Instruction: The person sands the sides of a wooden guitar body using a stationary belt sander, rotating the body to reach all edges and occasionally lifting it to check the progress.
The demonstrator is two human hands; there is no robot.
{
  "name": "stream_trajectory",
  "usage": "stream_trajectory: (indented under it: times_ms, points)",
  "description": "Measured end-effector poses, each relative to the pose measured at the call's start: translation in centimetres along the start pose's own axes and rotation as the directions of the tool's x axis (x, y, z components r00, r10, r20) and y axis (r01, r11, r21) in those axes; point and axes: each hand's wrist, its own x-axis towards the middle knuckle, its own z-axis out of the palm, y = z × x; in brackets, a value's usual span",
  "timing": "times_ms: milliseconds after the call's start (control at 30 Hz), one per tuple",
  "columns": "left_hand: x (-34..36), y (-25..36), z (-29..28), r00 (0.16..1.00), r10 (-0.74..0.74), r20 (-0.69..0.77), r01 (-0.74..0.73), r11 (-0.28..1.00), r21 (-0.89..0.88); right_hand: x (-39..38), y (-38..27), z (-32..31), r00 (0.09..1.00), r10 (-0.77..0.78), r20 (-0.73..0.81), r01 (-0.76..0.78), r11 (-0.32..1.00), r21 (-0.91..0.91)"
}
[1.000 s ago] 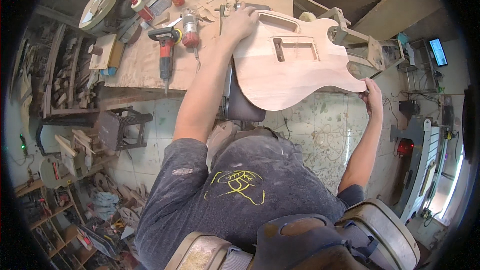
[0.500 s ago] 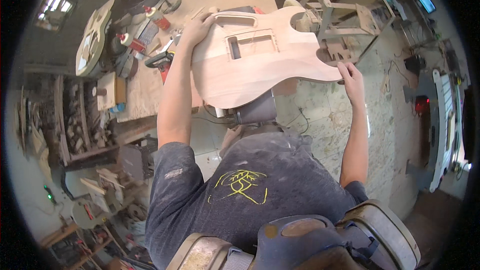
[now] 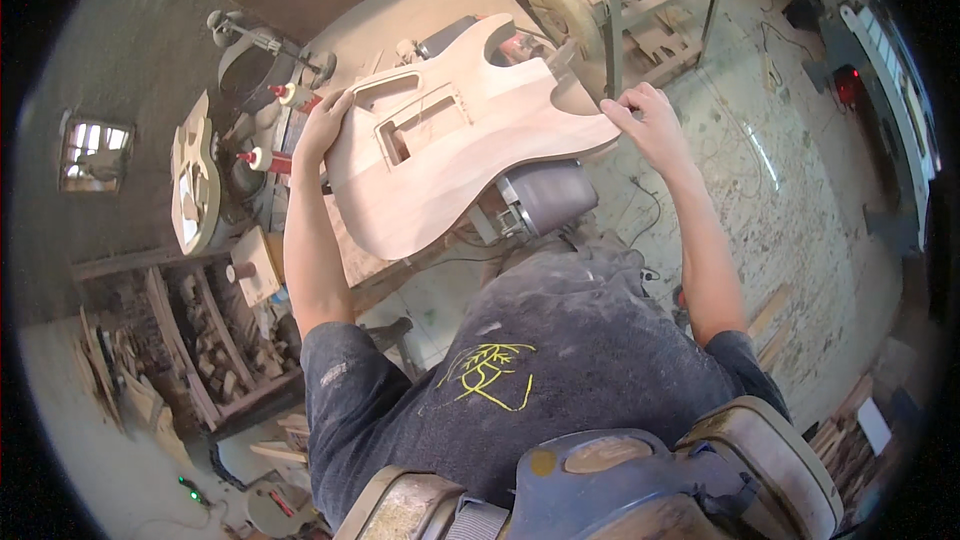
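Note:
A pale, unfinished wooden electric guitar body [image 3: 455, 165] with routed cavities spans the space between my hands. My left hand [image 3: 325, 128] grips its rounded left end, fingers over the edge by the long cavity. At the opposite end, my right hand [image 3: 647, 122] pinches the tip of a pointed horn between thumb and fingers. Below the guitar body, a machine with a grey rounded housing [image 3: 555, 195] is partly hidden; whether the wood touches it I cannot tell.
Behind lies a plywood bench top [image 3: 400, 10], with red-and-white glue bottles [image 3: 268, 161] at left. Another guitar body [image 3: 196, 180] stands farther left. A wooden frame [image 3: 640, 10] is at the back right. A shelf of wood offcuts [image 3: 215, 340] sits lower left.
My view has turned, shifting the surroundings. The guitar body now sits farther left in view and more slanted, its right horn higher. More of the grey housing shows. Both hands keep their hold.

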Motion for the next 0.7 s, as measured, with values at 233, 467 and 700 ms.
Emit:
stream_trajectory:
  times_ms: [233, 467, 700]
  points:
    - [1.2, 1.1, -0.2, 0.995, 0.047, 0.093, -0.05, 0.998, 0.027, -0.2, -0.3, -2.3, 1.0, 0.001, -0.003, -0.001, 0.998, -0.06]
    - [1.5, 1.1, -0.5, 0.991, 0.076, 0.108, -0.082, 0.995, 0.053, 0.0, -0.7, -2.6, 0.995, 0.09, 0.038, -0.086, 0.992, -0.094]
    - [1.2, 1.4, -0.9, 0.984, 0.051, 0.173, -0.05, 0.999, -0.015, -0.3, -1.5, -3.2, 0.992, 0.122, 0.033, -0.118, 0.989, -0.094]
